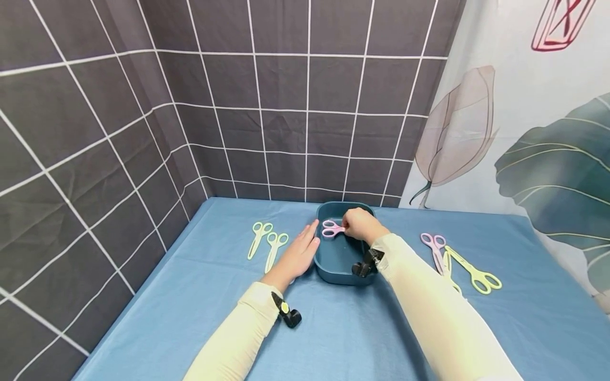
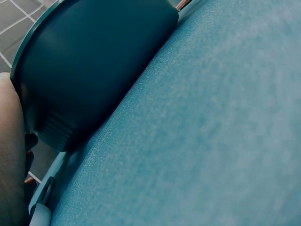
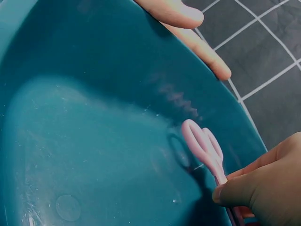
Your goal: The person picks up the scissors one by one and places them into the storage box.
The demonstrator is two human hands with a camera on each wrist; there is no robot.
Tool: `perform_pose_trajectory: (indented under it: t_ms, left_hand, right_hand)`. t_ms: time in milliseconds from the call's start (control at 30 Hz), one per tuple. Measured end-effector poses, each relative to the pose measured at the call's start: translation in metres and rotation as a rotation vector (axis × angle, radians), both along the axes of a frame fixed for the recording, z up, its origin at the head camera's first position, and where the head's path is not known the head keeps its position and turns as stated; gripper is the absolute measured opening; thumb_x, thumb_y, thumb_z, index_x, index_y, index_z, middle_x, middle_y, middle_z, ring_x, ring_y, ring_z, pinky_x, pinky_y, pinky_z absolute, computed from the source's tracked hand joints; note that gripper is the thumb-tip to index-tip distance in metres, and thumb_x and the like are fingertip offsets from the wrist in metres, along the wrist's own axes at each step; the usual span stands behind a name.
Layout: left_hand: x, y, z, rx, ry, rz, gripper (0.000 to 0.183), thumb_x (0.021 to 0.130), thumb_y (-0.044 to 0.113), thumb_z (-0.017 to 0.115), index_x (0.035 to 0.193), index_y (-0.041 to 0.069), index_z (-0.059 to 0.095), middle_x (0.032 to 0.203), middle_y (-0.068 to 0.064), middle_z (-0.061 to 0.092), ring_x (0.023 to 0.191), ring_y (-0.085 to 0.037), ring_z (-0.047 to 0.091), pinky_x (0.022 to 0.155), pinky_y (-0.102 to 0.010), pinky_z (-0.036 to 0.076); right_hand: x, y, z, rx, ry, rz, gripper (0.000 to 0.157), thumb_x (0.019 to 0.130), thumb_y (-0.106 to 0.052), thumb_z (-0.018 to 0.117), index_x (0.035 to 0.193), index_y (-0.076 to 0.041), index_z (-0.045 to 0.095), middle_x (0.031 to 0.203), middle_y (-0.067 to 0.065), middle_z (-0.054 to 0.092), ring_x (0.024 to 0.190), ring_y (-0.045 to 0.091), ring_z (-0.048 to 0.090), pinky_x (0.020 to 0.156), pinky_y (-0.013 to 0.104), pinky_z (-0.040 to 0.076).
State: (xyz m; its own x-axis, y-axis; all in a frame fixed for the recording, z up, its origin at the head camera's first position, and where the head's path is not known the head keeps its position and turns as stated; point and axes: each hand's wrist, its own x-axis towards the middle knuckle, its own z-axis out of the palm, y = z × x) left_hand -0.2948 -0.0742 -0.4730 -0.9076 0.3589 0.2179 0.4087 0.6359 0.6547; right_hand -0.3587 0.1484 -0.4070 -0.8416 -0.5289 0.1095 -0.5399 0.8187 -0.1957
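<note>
In the head view, pink-handled scissors point(image 1: 330, 229) are inside a teal plastic bin point(image 1: 340, 278). My right hand point(image 1: 363, 226) pinches them by the blade end between thumb and fingers, handle loops pointing left. The right wrist view shows the pink scissors point(image 3: 204, 146) above the bin's floor, their shadow beneath. My left hand point(image 1: 296, 255) rests against the bin's left wall, its fingers fairly straight along the outside and rim. In the left wrist view, part of that hand point(image 2: 10, 155) lies beside the bin's outer wall point(image 2: 94, 56).
Two pairs of pale yellow-green scissors point(image 1: 259, 238) lie left of the bin. At the right, mauve scissors point(image 1: 435, 247) and yellow scissors point(image 1: 476, 274) lie close together. Blue cloth point(image 1: 329, 333) covers the table, with a grey gridded curtain point(image 1: 281, 127) behind.
</note>
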Motion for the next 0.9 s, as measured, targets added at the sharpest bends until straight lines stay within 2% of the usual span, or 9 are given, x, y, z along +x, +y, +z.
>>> perform_pose_trajectory:
  t_ms: [233, 700, 900]
  left_hand:
    - [-0.001, 0.000, -0.002, -0.010, 0.005, -0.001, 0.056, 0.111, 0.036, 0.029, 0.164, 0.020, 0.018, 0.166, -0.009, 0.024, 0.154, -0.028, 0.019, 0.124, -0.047, 0.020]
    - [-0.001, -0.001, -0.001, -0.009, 0.008, -0.019, 0.057, 0.111, 0.036, 0.026, 0.164, 0.017, 0.017, 0.166, -0.010, 0.023, 0.154, -0.029, 0.020, 0.124, -0.047, 0.020]
    - [-0.001, 0.000, 0.001, -0.016, 0.017, -0.038, 0.056, 0.111, 0.031, 0.025, 0.164, 0.014, 0.017, 0.167, -0.007, 0.022, 0.154, -0.029, 0.019, 0.125, -0.046, 0.017]
  right_hand:
    - [-0.005, 0.000, -0.009, 0.030, -0.043, -0.058, 0.012, 0.081, -0.001, 0.070, 0.073, -0.009, 0.073, 0.072, 0.001, 0.065, 0.067, 0.019, 0.055, 0.064, 0.035, 0.051]
    - [-0.008, -0.002, -0.014, 0.026, -0.085, -0.086, 0.005, 0.082, -0.004, 0.078, 0.083, -0.008, 0.080, 0.080, 0.003, 0.072, 0.073, 0.020, 0.060, 0.074, 0.038, 0.055]
    - [-0.009, -0.003, -0.015, 0.010, -0.073, -0.103, 0.007, 0.083, -0.004, 0.079, 0.087, -0.009, 0.082, 0.086, 0.004, 0.075, 0.076, 0.020, 0.062, 0.076, 0.038, 0.056]
